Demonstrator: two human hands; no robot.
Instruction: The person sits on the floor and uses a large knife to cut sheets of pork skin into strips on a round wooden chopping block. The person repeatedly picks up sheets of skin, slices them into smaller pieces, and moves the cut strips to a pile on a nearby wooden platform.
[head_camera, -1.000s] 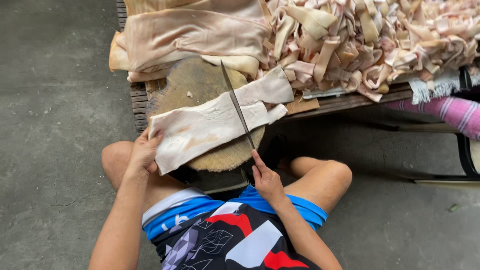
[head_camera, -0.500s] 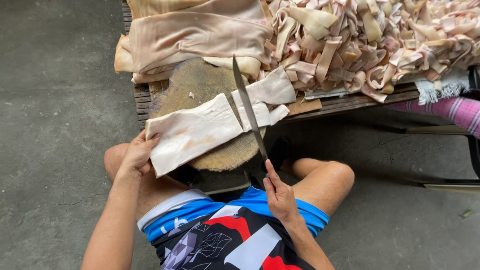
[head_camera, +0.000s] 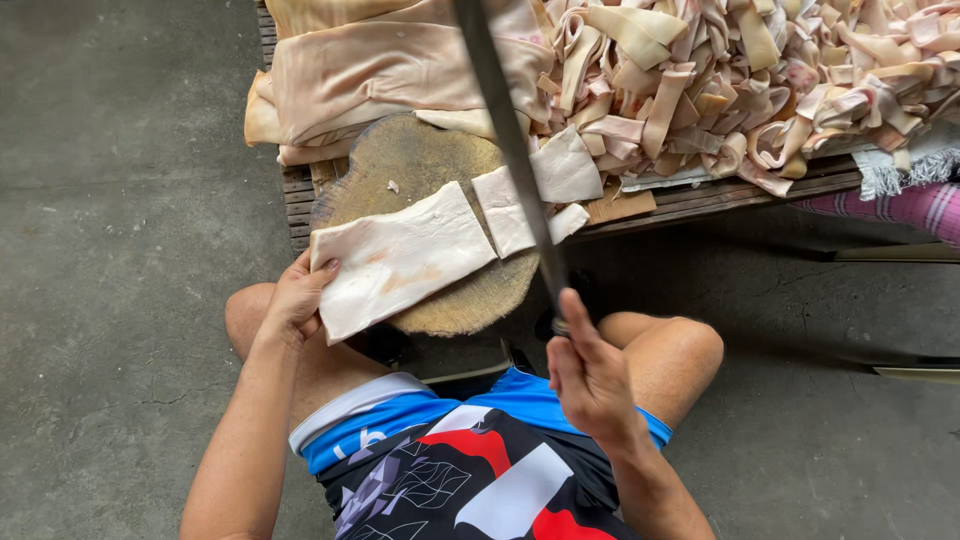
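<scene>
The right hand (head_camera: 590, 375) has lifted the knife (head_camera: 505, 140), its blade now pointing toward twelve o'clock. The pale slab (head_camera: 400, 258) now lies cut, a separate piece (head_camera: 530, 195) at its two o'clock.

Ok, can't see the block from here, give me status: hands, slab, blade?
Left hand pinning pale slab on round wooden block. Right hand gripping long knife, raised above the block. Cut piece lies beside slab.

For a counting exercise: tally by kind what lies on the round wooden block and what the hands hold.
Large pale slab, under the left hand: 1
Smaller cut pieces: 2
Long knife, in the right hand: 1
Wooden block: 1
Total: 5
</scene>
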